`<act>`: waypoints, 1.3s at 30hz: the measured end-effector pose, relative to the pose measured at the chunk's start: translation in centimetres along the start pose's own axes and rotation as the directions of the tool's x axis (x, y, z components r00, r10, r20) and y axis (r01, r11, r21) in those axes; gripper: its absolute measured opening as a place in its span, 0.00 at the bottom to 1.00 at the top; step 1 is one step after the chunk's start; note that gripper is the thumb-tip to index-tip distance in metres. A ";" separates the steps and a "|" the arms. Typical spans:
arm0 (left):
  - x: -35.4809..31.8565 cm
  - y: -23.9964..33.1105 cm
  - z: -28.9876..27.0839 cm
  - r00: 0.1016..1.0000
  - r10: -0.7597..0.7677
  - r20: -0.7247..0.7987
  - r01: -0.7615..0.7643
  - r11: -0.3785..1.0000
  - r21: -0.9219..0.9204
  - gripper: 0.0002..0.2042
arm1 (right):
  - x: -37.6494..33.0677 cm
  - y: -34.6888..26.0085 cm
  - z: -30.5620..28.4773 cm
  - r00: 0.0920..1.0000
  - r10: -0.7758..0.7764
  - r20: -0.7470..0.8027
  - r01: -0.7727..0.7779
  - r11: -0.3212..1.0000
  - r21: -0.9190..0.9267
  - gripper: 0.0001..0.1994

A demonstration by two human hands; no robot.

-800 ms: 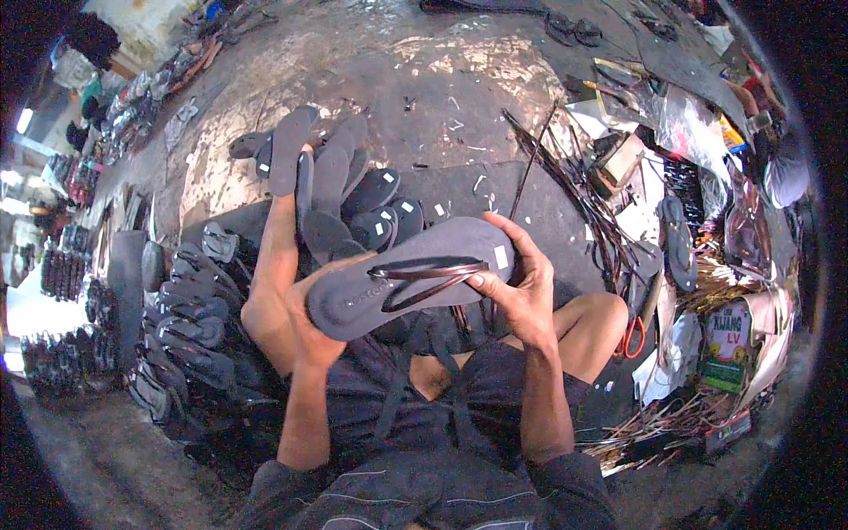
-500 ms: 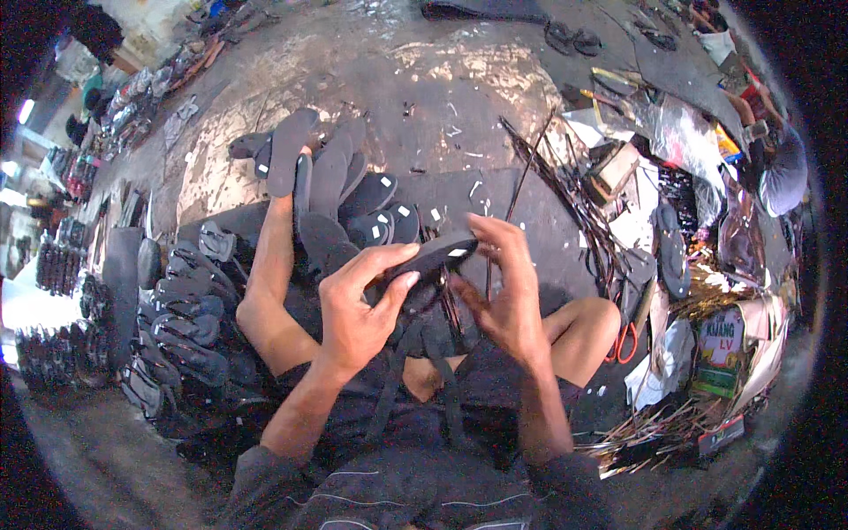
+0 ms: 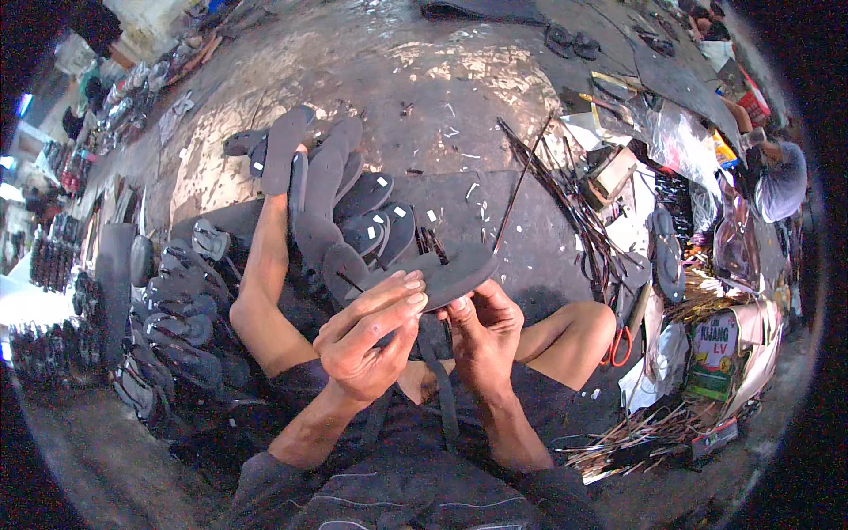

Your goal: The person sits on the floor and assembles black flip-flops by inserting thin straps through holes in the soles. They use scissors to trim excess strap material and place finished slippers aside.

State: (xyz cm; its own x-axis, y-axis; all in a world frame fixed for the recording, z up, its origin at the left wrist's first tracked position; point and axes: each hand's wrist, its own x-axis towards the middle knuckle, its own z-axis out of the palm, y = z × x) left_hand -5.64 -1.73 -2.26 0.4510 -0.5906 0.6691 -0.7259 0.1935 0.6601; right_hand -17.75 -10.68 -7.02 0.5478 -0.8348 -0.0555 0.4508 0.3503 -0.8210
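Observation:
Over my lap I hold a dark grey flip-flop sole (image 3: 466,272) with its plain face turned up. My left hand (image 3: 371,340) is closed on its near left edge, fingers on top. My right hand (image 3: 484,336) pinches at the near right edge, thumb up against it; whether it also holds a strap underneath is hidden. A thin dark strip end (image 3: 351,282) sticks out by the left fingers. Just beyond lie loose soles (image 3: 320,181), several of them bearing small white labels.
Flip-flops with straps (image 3: 185,309) are heaped at my left. Long dark strips (image 3: 565,203) lie to the right, near orange-handled scissors (image 3: 620,346). Further right are a cardboard box (image 3: 611,175), plastic bags (image 3: 680,141) and a bundle of thin strips (image 3: 654,442). Another person (image 3: 780,181) sits at far right.
The sole has turned over from tilted with its white label showing to plain face up. My right hand, blurred beside it before, has come in lower and pinches its near edge.

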 end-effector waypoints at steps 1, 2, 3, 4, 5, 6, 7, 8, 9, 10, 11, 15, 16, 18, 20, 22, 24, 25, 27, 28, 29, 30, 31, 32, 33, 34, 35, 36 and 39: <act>0.2 0.1 -0.2 1.000 -0.021 0.012 0.021 1.000 0.003 0.14 | 0.0 -0.3 -0.2 0.999 0.013 0.036 -0.013 1.000 0.007 0.10; 0.4 0.1 -0.3 0.999 -0.042 0.025 0.042 0.999 0.007 0.14 | 0.2 -0.6 -0.4 0.999 -0.013 0.046 0.017 0.996 -0.087 0.10; 0.7 0.0 -0.4 0.997 -0.062 0.039 0.061 0.998 0.009 0.14 | 0.4 -1.0 -0.7 0.997 -0.041 0.058 0.051 0.982 -0.181 0.10; 1.1 -0.6 -0.7 0.987 -0.138 0.083 0.137 0.990 0.009 0.14 | 1.0 -1.5 -1.3 0.995 -0.071 0.074 0.089 0.958 -0.273 0.11; 1.8 -1.3 -0.9 0.969 -0.213 0.128 0.213 0.977 0.013 0.14 | 2.1 -1.8 -2.6 0.993 -0.089 0.081 0.107 0.962 -0.250 0.13; 2.4 -1.1 -1.3 0.847 -0.481 0.226 0.504 0.862 -0.056 0.14 | 2.4 -3.2 -1.5 0.997 -0.052 0.058 0.069 0.931 -0.359 0.14; 2.3 -2.3 -1.3 0.773 -0.554 0.309 0.623 0.755 -0.205 0.15 | 2.6 -4.5 -0.4 1.000 -0.016 0.026 0.026 0.884 -0.467 0.15; 2.3 -3.3 -1.3 0.726 -0.576 0.376 0.678 0.693 -0.245 0.16 | 3.8 -4.0 -1.0 0.978 0.042 0.202 0.079 0.827 -0.557 0.20; 2.6 -3.9 -1.5 0.682 -0.578 0.448 0.721 0.632 -0.284 0.18 | 4.8 -5.0 -1.0 0.958 0.227 0.173 -0.044 0.716 -0.697 0.21; 2.4 -4.5 -1.2 0.698 -0.556 0.450 0.711 0.614 -0.343 0.23 | 5.5 -4.6 -1.7 0.969 0.198 0.146 -0.042 0.718 -0.694 0.21; 1.8 -4.1 -1.5 0.694 -0.523 0.495 0.707 0.628 -0.326 0.25 | 6.2 -4.0 -2.6 0.978 0.169 0.119 -0.040 0.721 -0.692 0.21; -2.2 -3.7 -3.9 0.535 -0.572 0.622 0.804 0.570 -0.168 0.24 | 7.4 -1.6 -4.5 0.975 0.198 0.098 -0.113 0.830 -0.547 0.21; -2.4 -3.9 -3.7 0.526 -0.603 0.599 0.817 0.555 -0.158 0.23 | 7.6 -0.3 -5.2 0.984 0.131 0.119 -0.053 0.860 -0.507 0.22; -2.4 -3.5 -3.7 0.545 -0.653 0.526 0.808 0.577 -0.121 0.19 | 7.3 -0.4 -5.5 0.981 0.170 0.092 -0.097 0.845 -0.527 0.30; -2.2 -2.9 -3.7 0.579 -0.655 0.484 0.780 0.618 -0.097 0.19 | 7.1 -2.2 -4.4 0.938 -0.187 0.292 0.346 0.474 -0.810 0.35; -1.6 -1.5 -3.6 0.583 -0.643 0.497 0.749 0.663 -0.020 0.20 | 7.2 -3.1 -3.6 0.878 -0.217 0.427 0.478 0.370 -0.796 0.39; -1.4 -0.3 -3.2 0.517 -0.637 0.572 0.717 0.687 0.117 0.20 | 8.6 -3.6 -3.9 0.855 -0.134 0.501 0.505 0.435 -0.745 0.41; -1.6 0.1 -3.1 0.484 -0.637 0.600 0.692 0.698 0.183 0.21 | 9.5 -3.9 -3.4 0.852 -0.033 0.522 0.451 0.553 -0.701 0.41; -2.6 -0.2 -2.4 0.573 -0.620 0.536 0.696 0.713 0.081 0.18 | 9.9 -4.6 -3.1 0.932 0.111 0.345 0.185 0.673 -0.716 0.40; -3.2 -1.2 -2.3 0.621 -0.622 0.477 0.677 0.732 0.074 0.18 | 9.9 -4.0 -2.9 0.912 0.037 0.409 0.280 0.672 -0.685 0.40; -3.7 -2.2 -2.0 0.665 -0.620 0.416 0.657 0.751 0.069 0.17 | 9.8 -3.6 -2.8 0.882 -0.037 0.470 0.373 0.665 -0.648 0.41; -4.6 -3.5 -2.3 0.610 -0.723 0.324 0.777 0.626 -0.066 0.17 | 9.2 -4.1 -2.9 0.879 -0.031 0.476 0.402 0.585 -0.705 0.41; -4.3 -4.0 -2.7 0.628 -0.728 0.273 0.773 0.623 -0.119 0.17 | 8.7 -6.3 -4.0 0.880 -0.043 0.474 0.434 0.481 -0.762 0.42; -4.3 -4.8 -3.2 0.553 -0.777 0.301 0.825 0.459 -0.330 0.19 | 8.3 -8.1 -7.3 0.922 -0.111 0.371 0.388 0.282 -0.878 0.34; -4.4 -5.3 -4.0 0.473 -0.816 0.334 0.816 0.263 -0.514 0.21 | 7.8 -10.6 -7.0 0.934 -0.036 -0.354 -0.308 0.414 -0.856 0.21; -4.8 -5.8 -4.5 0.512 -0.779 0.362 0.751 0.203 -0.628 0.24 | 7.3 -11.1 -14.9 0.811 -0.499 -0.306 -0.015 0.506 -0.862 0.16; -5.3 -6.4 -4.8 0.560 -0.732 0.389 0.675 0.130 -0.727 0.28 | 6.4 -12.1 -27.5 0.758 -0.609 -0.235 -0.069 0.283 -0.957 0.18; -5.4 -7.2 -5.0 0.608 -0.683 0.406 0.592 0.049 -0.805 0.31 | 4.4 -12.1 -32.3 0.718 -0.634 -0.287 -0.376 -0.006 -0.927 0.20; -4.0 -8.3 -2.7 0.663 -0.603 0.445 0.488 -0.104 -0.867 0.44 | -5.0 -9.6 -47.3 0.863 -0.258 -0.434 -0.484 -0.177 -0.857 0.19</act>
State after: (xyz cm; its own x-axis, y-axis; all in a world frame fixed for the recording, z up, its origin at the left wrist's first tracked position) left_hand 0.00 1.11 -9.49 0.5053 -0.8564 -0.1063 0.7453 0.3711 0.5539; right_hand -58.18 -29.94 -25.77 0.0503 -0.9953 -0.0826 -0.9489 -0.0218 -0.3147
